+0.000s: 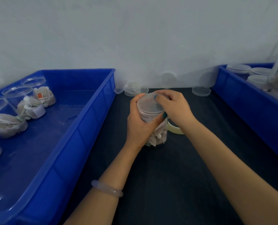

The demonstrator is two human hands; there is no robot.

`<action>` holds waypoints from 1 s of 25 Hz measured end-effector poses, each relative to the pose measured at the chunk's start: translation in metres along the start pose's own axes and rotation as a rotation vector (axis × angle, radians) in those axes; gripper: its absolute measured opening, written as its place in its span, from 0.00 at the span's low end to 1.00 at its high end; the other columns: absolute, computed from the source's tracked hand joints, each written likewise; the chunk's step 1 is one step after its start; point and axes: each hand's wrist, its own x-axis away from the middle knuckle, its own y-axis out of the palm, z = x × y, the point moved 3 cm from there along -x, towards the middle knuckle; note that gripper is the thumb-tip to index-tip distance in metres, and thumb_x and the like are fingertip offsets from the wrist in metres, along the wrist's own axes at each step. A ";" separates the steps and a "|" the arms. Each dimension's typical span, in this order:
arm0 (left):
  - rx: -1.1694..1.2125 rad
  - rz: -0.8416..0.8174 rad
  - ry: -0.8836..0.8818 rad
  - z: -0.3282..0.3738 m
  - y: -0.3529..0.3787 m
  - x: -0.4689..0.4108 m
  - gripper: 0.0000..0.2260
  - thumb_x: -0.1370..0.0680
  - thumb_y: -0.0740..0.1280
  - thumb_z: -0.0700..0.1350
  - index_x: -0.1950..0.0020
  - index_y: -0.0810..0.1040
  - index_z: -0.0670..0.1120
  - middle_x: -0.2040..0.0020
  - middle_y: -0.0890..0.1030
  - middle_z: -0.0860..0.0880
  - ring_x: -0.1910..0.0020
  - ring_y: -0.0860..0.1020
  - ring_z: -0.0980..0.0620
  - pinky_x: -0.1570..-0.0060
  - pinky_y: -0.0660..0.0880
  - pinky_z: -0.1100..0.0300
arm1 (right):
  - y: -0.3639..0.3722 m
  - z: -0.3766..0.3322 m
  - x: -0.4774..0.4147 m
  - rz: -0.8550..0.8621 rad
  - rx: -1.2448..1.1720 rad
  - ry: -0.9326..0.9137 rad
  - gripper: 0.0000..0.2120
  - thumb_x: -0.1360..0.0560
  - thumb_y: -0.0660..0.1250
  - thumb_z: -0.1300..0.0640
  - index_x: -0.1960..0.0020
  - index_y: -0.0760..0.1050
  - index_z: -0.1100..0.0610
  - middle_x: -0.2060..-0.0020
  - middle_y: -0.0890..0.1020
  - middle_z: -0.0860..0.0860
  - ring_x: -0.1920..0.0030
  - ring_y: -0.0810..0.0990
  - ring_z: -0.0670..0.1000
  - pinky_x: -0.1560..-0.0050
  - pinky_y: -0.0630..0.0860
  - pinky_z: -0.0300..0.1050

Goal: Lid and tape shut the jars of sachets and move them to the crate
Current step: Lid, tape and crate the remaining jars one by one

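My left hand [139,125] grips the jar [153,127]; my right hand [174,106] pinches the lid [148,104] on its mouth.

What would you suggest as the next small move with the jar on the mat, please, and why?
Probably press the lid fully down: the left hand grips the jar, the right hand holds the lid at its rim on the mouth. The tape roll lies by the right wrist for afterwards.

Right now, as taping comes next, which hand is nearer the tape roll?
Right. The right hand pinches the lid, its wrist just over the tape roll; the left hand grips the jar, on the jar's far side from the roll.
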 end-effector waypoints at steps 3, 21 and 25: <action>0.005 0.004 -0.009 0.000 0.000 0.002 0.36 0.32 0.75 0.60 0.30 0.68 0.47 0.39 0.77 0.63 0.39 0.77 0.61 0.44 0.75 0.67 | 0.002 0.012 0.017 -0.111 -0.208 -0.064 0.12 0.17 0.57 0.48 0.39 0.77 0.45 0.50 0.81 0.34 0.49 0.78 0.32 0.56 0.73 0.25; -0.165 0.168 -0.061 0.018 0.011 0.017 0.27 0.37 0.79 0.59 0.46 0.69 0.57 0.44 0.76 0.58 0.42 0.75 0.62 0.49 0.74 0.70 | 0.029 0.081 0.048 -0.189 0.000 -0.184 0.47 0.36 0.76 0.43 0.29 0.52 0.52 0.44 0.77 0.39 0.47 0.82 0.43 0.50 0.79 0.38; -0.033 0.207 -0.137 0.021 0.005 0.013 0.26 0.39 0.78 0.62 0.48 0.70 0.57 0.48 0.77 0.58 0.47 0.77 0.63 0.52 0.76 0.68 | 0.018 0.070 0.055 0.096 0.230 -0.256 0.43 0.41 0.76 0.35 0.35 0.56 0.44 0.42 0.74 0.37 0.46 0.79 0.42 0.55 0.75 0.36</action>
